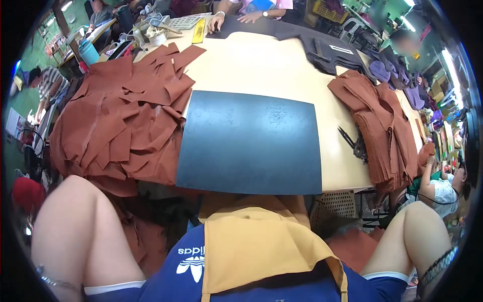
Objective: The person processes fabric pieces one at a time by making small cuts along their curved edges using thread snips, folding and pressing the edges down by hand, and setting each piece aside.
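Both of my hands are out of view. My left arm [75, 226] is bent, its elbow near the brown cloth and its braceleted wrist at the lower left edge. On the other side my right arm [422, 231] bends the same way, with a dark band at the wrist. A dark flat board [251, 143] lies on the table in front of me. Loose brown cloth pieces [110, 121] are heaped left of it. Stacked brown pieces [377, 136] lie to the right, beside black scissors or snips [356, 143].
Across the table [241, 65], a co-worker's hands [234, 19] rest on dark cloth [251, 27]. A yellow ruler [199, 31] and a turquoise bottle [88, 52] are at the back left. Another person [440, 190] is at the far right.
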Motion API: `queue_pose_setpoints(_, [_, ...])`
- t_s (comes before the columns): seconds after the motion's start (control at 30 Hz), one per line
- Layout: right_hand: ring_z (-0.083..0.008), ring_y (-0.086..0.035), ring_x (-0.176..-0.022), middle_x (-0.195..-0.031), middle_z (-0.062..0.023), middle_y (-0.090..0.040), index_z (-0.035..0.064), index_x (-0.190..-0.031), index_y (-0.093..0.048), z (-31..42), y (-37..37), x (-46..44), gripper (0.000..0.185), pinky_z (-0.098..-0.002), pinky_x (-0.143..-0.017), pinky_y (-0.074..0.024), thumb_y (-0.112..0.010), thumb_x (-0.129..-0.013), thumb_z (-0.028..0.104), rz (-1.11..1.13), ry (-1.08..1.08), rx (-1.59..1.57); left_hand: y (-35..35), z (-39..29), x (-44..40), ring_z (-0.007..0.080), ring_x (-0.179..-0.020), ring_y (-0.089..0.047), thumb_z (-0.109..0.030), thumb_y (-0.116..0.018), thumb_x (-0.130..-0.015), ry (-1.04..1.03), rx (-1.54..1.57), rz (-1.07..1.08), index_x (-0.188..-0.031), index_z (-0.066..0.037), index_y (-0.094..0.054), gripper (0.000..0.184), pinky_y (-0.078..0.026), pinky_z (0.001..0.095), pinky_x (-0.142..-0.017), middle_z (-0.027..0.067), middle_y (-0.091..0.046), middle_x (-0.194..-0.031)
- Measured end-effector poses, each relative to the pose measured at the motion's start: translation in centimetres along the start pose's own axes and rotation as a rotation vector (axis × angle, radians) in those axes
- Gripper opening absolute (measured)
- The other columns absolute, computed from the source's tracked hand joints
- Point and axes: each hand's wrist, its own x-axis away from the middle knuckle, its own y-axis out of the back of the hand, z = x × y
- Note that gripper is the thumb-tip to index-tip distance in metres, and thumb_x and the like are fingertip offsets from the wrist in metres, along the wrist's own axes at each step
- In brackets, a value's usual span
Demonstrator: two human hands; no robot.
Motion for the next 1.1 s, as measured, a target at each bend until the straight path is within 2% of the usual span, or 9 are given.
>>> queue_pose_setpoints(0.37, [-0.0185, -0.058, -0.106, -0.117, -0.0095, -0.06, 0.0025, -0.124, -0.057, -7.1, -7.8, 2.7, 0.033, -0.0367, -0.098, -0.0448, -0.045, -0.103, 0.024, -0.184, -0.312, -0.171, 0.2, 0.9, 1.0, 0.0338, -0.125, -0.052, -0.023, -0.054, -0.096, 0.002, 0.022, -0.013, -0.123, 0.001, -0.054, 0.036, -0.039, 0.0488, -0.108, 0.0191, -0.054, -0.132])
queue_pose_setpoints(1.1, [-0.0194, -0.058, -0.102, -0.114, -0.01, -0.06, 0.0027, -0.122, -0.058, -9.6, -11.2, 3.9, 0.034, -0.0374, -0.097, -0.0452, -0.042, -0.104, 0.027, -0.306, -0.395, -0.235, -0.1, 0.9, 1.0, 0.0329, -0.123, -0.053, -0.023, -0.057, -0.095, -0.043, 0.036, -0.004, -0.123, -0.001, -0.055, 0.036, -0.039, 0.0495, -0.107, 0.0175, -0.055, -0.129])
